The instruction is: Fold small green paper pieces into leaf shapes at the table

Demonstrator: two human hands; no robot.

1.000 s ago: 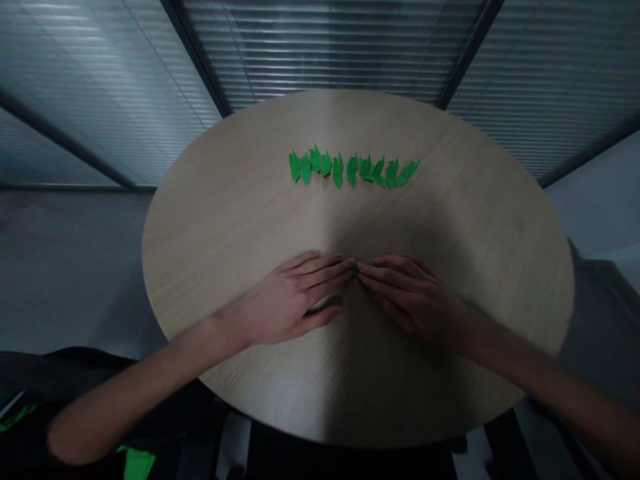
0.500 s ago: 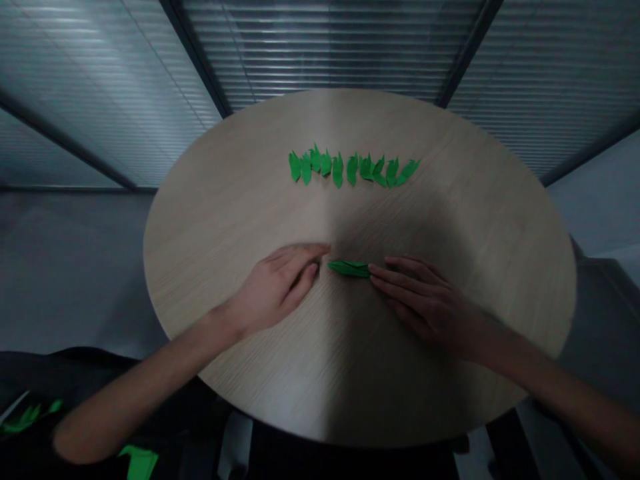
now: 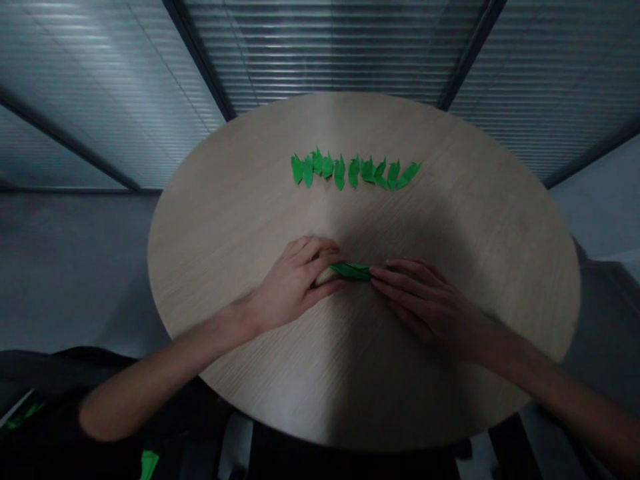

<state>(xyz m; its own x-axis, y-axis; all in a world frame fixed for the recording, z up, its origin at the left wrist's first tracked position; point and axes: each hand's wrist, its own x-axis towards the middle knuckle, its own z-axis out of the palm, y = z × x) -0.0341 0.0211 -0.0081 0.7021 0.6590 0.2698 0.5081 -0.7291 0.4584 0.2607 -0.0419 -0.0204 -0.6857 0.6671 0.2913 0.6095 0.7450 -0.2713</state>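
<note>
A narrow strip of folded green paper (image 3: 353, 271) lies flat on the round wooden table, its ends pointing left and right. The fingertips of my right hand (image 3: 425, 293) press its right end down against the tabletop. My left hand (image 3: 300, 277) is at the other end, with the index finger along the upper edge of the paper and the thumb below it. A gap shows between that thumb and finger, with the paper's left tip between them.
Farther back on the table (image 3: 225, 200), a row of several small folded green paper pieces (image 3: 353, 172) stretches from left to right. Window blinds (image 3: 340, 47) stand behind the table. More green paper (image 3: 149, 463) shows low at the left, below the table's edge.
My left hand has moved right and its thumb and index finger have come around the left end of the folded paper. My right hand stays at the right end.
</note>
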